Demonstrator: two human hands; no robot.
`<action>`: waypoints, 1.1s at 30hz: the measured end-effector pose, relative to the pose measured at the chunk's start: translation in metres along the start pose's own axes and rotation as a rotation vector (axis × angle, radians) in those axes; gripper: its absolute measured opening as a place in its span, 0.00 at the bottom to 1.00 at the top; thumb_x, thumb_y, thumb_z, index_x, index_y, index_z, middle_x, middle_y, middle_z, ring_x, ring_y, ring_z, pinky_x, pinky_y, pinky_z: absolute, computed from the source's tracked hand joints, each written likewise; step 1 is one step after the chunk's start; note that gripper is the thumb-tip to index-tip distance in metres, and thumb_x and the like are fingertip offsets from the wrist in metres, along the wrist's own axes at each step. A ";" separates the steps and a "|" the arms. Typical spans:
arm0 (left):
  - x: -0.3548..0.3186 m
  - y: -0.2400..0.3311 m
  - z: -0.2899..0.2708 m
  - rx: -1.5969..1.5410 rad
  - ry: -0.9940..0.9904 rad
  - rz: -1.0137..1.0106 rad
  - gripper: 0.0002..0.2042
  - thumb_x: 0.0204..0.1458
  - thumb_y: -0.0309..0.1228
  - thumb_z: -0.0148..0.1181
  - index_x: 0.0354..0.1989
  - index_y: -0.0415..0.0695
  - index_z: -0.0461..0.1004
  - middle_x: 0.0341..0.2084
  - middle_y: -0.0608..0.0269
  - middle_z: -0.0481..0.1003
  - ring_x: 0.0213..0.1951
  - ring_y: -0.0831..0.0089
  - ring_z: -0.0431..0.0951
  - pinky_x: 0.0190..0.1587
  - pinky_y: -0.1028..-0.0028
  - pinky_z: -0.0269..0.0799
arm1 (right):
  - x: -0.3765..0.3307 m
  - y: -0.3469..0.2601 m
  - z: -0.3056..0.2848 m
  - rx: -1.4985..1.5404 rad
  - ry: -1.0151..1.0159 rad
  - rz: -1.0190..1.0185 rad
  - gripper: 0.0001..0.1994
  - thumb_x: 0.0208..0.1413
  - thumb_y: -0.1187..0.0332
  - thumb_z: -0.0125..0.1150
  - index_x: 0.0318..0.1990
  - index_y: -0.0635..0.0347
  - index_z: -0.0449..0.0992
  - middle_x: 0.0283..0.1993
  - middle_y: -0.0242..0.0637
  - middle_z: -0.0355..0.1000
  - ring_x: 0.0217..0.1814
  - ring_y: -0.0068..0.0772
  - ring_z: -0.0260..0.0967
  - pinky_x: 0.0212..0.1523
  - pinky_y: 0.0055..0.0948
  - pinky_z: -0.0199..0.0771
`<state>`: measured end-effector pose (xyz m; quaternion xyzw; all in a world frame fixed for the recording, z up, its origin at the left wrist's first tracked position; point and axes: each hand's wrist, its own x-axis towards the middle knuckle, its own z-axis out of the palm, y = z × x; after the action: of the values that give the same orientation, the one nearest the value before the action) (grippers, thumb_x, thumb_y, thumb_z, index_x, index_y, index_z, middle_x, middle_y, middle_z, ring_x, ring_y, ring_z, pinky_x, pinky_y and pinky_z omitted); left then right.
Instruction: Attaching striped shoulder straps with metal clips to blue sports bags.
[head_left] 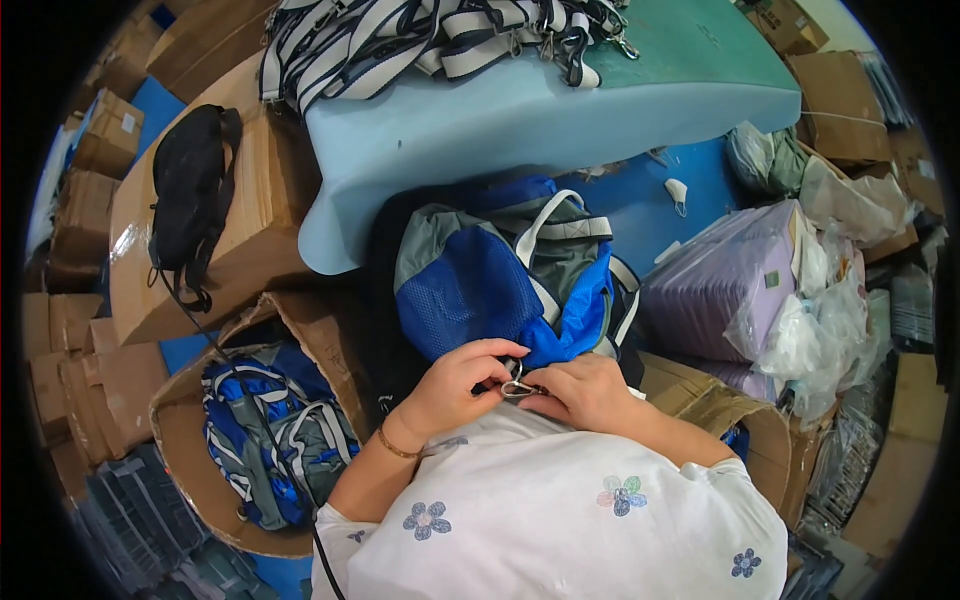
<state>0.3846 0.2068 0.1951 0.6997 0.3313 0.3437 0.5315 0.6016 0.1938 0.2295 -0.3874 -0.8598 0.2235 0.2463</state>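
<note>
A blue and grey bag with white webbing handles sits just beyond my hands, close against my body. At its near edge my left hand is closed in a pinch around a silver metal snap hook. My right hand pinches the same hook from the other side, thumb and fingers pressed together. The hook lies between the two sets of fingertips, above my lap. What it is fastened to is partly hidden by the fingers.
Striped black-and-white straps with metal hooks heap on a draped table ahead. An open carton at left holds similar bags. A black pouch rests on a closed carton. Plastic-wrapped purple goods stand at right.
</note>
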 end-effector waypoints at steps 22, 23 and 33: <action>0.005 -0.016 0.008 0.385 0.139 0.290 0.23 0.34 0.19 0.67 0.44 0.46 0.72 0.41 0.67 0.77 0.41 0.62 0.72 0.48 0.67 0.68 | -0.006 0.004 0.006 0.282 -0.132 0.236 0.07 0.48 0.64 0.68 0.29 0.55 0.76 0.21 0.34 0.72 0.22 0.36 0.72 0.22 0.31 0.69; 0.005 -0.017 0.009 0.357 0.143 0.286 0.24 0.34 0.19 0.67 0.44 0.46 0.72 0.41 0.67 0.77 0.41 0.63 0.72 0.48 0.67 0.69 | -0.007 0.004 0.006 0.293 -0.131 0.255 0.07 0.49 0.64 0.67 0.29 0.55 0.76 0.21 0.35 0.72 0.21 0.37 0.72 0.22 0.31 0.69; 0.005 -0.020 0.015 0.305 0.165 0.291 0.23 0.33 0.18 0.68 0.42 0.45 0.71 0.35 0.65 0.78 0.37 0.64 0.75 0.45 0.69 0.69 | -0.007 0.004 0.004 0.287 -0.141 0.327 0.08 0.50 0.65 0.67 0.29 0.59 0.78 0.22 0.38 0.74 0.21 0.37 0.72 0.22 0.29 0.68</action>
<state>0.3983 0.2073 0.1736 0.7818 0.3175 0.4189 0.3355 0.6056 0.1900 0.2228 -0.4659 -0.7602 0.4069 0.1986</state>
